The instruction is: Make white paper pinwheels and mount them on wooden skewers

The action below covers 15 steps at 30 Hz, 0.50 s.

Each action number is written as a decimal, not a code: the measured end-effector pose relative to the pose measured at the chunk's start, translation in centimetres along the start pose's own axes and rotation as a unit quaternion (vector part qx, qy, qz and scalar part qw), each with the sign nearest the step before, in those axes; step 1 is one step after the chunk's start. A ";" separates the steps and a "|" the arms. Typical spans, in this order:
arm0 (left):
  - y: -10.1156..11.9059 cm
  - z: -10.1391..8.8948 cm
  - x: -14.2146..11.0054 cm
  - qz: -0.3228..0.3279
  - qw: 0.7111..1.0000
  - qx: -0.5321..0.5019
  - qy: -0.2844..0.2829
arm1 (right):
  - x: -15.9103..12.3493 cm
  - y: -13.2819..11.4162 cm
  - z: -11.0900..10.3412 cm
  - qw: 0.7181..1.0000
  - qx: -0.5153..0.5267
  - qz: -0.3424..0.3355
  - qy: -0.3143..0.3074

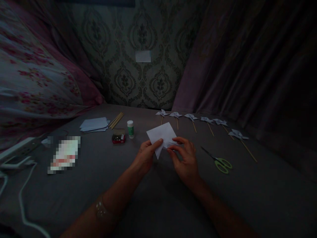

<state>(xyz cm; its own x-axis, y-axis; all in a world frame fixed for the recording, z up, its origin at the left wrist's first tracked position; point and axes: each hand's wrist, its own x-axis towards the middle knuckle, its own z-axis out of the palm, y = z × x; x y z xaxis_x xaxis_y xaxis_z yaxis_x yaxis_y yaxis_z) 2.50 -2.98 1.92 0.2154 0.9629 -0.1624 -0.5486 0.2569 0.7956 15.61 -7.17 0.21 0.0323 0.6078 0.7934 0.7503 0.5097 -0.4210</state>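
Observation:
A white square sheet of paper [162, 133] is held up in front of me, tilted, with a cut or folded corner along its lower edge. My left hand [148, 152] pinches its lower left part, thumb on top. At the lower right edge, my right hand [184, 155] has thumb and fingers closed on a corner of the same sheet, which looks bent there. Green-handled scissors [220, 163] lie to the right of my right hand. Beyond the hands on the left stand a glue stick [130, 129] and a small open red box [119, 137] of small metal pieces.
Several paper pinwheels [192, 118] on sticks lie in a row at the back right. A stack of white paper [94, 125] and loose wooden sticks [116, 121] are at the back left. A white power strip [21, 150] with a cable lies at far left, beside a blurred-out object [65, 153].

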 end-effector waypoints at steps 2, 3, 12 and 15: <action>-0.1 0.0 -0.1 0.002 1.000 0.005 -0.003 | 0.1 0.0 0.0 1.000 0.014 0.015 0.002; -0.1 0.0 -0.1 0.004 1.000 0.007 -0.005 | 0.1 -0.1 0.0 1.000 0.019 0.021 0.002; -0.6 0.0 -0.3 0.004 0.999 0.005 -0.034 | 0.3 -0.3 -0.1 0.997 0.032 0.066 0.025; -0.7 0.1 -0.5 -0.007 0.999 0.009 -0.031 | 0.4 -0.3 -0.2 0.995 0.032 0.084 0.034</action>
<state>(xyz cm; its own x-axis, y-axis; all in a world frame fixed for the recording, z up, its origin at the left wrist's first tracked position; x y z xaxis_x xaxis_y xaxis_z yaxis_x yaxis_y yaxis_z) 2.89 -3.62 1.54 0.2737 0.9518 -0.1382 -0.5299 0.2691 0.8043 15.53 -7.16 0.77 0.2003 0.6465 0.7361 0.6871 0.4429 -0.5760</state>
